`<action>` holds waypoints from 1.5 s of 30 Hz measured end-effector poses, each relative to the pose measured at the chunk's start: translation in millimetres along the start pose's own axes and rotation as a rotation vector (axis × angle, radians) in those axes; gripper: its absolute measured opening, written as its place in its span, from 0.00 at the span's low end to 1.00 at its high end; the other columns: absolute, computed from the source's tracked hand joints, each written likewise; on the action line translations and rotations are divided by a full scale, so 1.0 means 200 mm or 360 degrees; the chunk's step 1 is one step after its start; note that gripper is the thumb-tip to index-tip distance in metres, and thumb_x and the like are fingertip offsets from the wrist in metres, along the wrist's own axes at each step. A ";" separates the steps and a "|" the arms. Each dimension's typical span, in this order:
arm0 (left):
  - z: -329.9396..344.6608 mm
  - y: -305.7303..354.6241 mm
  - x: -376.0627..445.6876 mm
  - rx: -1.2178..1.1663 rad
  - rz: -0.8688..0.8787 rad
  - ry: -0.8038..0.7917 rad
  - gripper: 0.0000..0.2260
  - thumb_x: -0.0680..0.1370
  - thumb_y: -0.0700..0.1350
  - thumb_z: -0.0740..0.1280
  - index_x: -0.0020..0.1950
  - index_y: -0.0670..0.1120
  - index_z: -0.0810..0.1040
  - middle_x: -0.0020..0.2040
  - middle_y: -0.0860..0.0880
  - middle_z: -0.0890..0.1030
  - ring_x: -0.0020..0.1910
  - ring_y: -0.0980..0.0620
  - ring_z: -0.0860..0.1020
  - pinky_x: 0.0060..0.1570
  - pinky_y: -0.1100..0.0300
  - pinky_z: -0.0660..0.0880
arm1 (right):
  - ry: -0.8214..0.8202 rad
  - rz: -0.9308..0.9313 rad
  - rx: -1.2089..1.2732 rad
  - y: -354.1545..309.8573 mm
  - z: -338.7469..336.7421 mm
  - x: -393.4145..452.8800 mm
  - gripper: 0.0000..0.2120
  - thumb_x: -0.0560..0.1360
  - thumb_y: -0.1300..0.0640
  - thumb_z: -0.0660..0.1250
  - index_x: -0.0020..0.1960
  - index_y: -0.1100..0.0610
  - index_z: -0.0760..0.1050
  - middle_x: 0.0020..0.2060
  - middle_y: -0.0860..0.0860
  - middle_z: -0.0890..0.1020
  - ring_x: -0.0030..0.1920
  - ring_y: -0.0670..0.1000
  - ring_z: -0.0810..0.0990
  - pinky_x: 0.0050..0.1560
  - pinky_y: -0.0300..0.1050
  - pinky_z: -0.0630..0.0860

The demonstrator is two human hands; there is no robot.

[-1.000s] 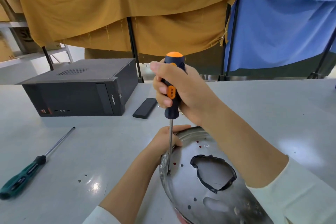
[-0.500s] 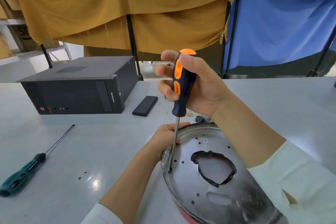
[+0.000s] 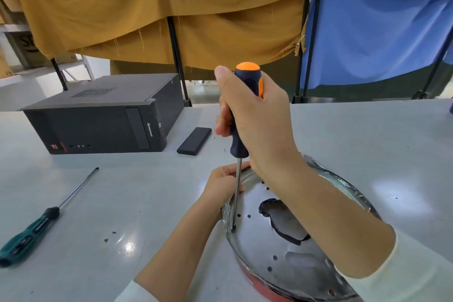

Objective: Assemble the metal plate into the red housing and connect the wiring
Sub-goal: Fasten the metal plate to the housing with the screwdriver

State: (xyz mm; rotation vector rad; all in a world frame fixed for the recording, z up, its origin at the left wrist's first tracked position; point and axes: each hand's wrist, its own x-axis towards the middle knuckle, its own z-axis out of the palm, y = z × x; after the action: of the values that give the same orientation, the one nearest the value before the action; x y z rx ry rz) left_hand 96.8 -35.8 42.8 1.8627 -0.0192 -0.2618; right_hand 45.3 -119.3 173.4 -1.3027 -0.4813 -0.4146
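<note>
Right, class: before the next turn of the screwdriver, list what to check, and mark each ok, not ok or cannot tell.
1. Right hand grips screwdriver: ok.
2. Tip set at a hole near the plate edge: ok.
3. Left hand steadies the plate rim: ok.
4. Screw seated under the tip: cannot tell.
5. Plate sits in the red housing: ok.
6. Wiring connected: cannot tell.

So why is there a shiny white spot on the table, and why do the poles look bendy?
In the head view, the spot is lamp glare on the glossy table; the metal plate mirrors light too; the wide lens bows the poles near the edges.
</note>
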 end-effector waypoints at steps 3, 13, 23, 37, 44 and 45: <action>0.00 0.01 0.00 -0.0148 -0.0080 0.0043 0.20 0.70 0.24 0.55 0.58 0.30 0.76 0.29 0.54 0.82 0.27 0.59 0.78 0.26 0.69 0.72 | -0.0253 0.0143 -0.0036 -0.02 -0.04 0.04 0.11 0.75 0.54 0.68 0.36 0.54 0.71 0.26 0.48 0.75 0.23 0.49 0.77 0.28 0.42 0.74; 0.01 0.01 0.01 -0.0281 -0.0079 0.0072 0.29 0.71 0.25 0.55 0.61 0.49 0.81 0.53 0.44 0.84 0.52 0.41 0.82 0.55 0.50 0.79 | -0.1084 0.0544 0.0388 -0.02 -0.11 0.15 0.10 0.74 0.58 0.63 0.35 0.57 0.66 0.25 0.48 0.71 0.21 0.46 0.68 0.27 0.36 0.67; 0.03 0.01 -0.02 -0.0276 -0.0014 0.0106 0.07 0.72 0.23 0.55 0.42 0.33 0.67 0.20 0.57 0.74 0.18 0.60 0.72 0.20 0.70 0.68 | 0.0097 0.0098 -0.0178 -0.01 -0.02 0.03 0.14 0.75 0.55 0.68 0.34 0.55 0.67 0.24 0.50 0.71 0.22 0.48 0.72 0.25 0.38 0.71; 0.04 0.02 -0.04 -0.0481 -0.0021 0.0070 0.25 0.72 0.26 0.58 0.44 0.54 0.84 0.35 0.51 0.85 0.30 0.54 0.82 0.30 0.64 0.77 | -0.0970 0.0468 0.0311 -0.03 -0.09 0.09 0.12 0.74 0.57 0.63 0.34 0.56 0.63 0.22 0.47 0.67 0.19 0.46 0.65 0.24 0.36 0.63; 0.05 0.03 -0.05 -0.0489 -0.0057 0.0217 0.23 0.71 0.22 0.53 0.52 0.39 0.82 0.32 0.43 0.83 0.20 0.60 0.76 0.20 0.70 0.69 | 0.0106 0.0280 0.0028 0.00 -0.03 0.05 0.16 0.74 0.58 0.67 0.31 0.52 0.64 0.23 0.50 0.67 0.20 0.47 0.67 0.25 0.40 0.66; 0.05 0.03 -0.05 -0.0495 -0.0070 0.0237 0.22 0.70 0.22 0.53 0.56 0.35 0.81 0.40 0.37 0.82 0.19 0.60 0.74 0.20 0.70 0.68 | 0.0188 0.0241 -0.0017 0.01 -0.04 0.03 0.16 0.74 0.58 0.68 0.31 0.52 0.65 0.22 0.49 0.68 0.20 0.47 0.68 0.25 0.40 0.67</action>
State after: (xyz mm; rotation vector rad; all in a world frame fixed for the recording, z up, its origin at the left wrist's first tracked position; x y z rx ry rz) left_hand 86.5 -46.3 46.7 1.5695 0.1570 -0.1459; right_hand 52.7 -126.4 174.7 -1.3070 -0.2795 -0.3658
